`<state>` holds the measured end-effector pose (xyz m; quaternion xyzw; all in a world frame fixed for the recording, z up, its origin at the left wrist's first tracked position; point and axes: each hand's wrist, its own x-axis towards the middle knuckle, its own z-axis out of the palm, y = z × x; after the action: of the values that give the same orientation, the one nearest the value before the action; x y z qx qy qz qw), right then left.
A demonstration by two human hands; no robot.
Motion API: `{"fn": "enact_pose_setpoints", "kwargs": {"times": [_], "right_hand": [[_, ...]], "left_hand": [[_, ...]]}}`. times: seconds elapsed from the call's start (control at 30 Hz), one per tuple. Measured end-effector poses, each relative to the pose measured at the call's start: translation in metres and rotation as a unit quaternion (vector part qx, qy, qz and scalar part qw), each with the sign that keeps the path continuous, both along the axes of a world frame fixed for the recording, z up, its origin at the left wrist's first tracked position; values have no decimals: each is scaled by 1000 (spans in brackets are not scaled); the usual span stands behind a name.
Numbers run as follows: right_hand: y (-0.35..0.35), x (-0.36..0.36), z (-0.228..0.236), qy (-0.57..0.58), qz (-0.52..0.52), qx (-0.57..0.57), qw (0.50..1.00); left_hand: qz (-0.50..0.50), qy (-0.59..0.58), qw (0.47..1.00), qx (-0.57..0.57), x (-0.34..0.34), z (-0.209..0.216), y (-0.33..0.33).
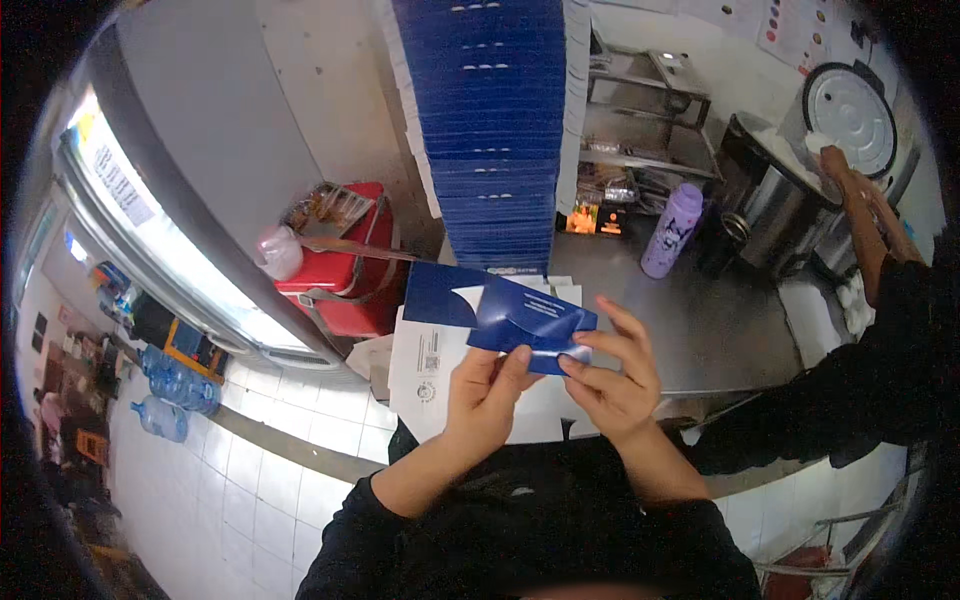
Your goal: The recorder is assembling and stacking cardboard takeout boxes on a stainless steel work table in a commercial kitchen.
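Observation:
Both hands grip a glossy blue cardboard piece [530,315] with small white print, folded along its near edge and held above the counter. My left hand [487,395] pinches its near left part between thumb and fingers. On the near right edge, my right hand [622,375] closes thumb and fingers, with the index finger raised. Another blue cardboard panel [437,295] with a curved white cut-out lies just left of it; whether the two are joined I cannot tell. Beneath them is a flat white cardboard sheet [408,375] with dark print.
Behind the hands rises a tall stack of blue folded cartons [490,150]. A purple bottle [672,232] stands on the steel counter [610,290]. To the left are a red cooler box [350,300] and a lit glass-door fridge [150,190]. At right, a co-worker's arm [860,205] reaches over a steel pot [775,205].

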<state>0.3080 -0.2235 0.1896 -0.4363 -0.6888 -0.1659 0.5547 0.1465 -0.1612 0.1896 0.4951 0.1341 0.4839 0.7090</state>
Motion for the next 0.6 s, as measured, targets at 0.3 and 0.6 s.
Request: {"fn": "enact_pose_setpoints", "kwargs": {"times": [0.3,0.6], "right_hand": [[7,-16,-6,52,17,-17,998],[5,2,5,-42,19,-136,990]], "left_hand": [[-36,-63,997,37,-3,-9,0],[-37,398,838,371,-52,1,34]]}}
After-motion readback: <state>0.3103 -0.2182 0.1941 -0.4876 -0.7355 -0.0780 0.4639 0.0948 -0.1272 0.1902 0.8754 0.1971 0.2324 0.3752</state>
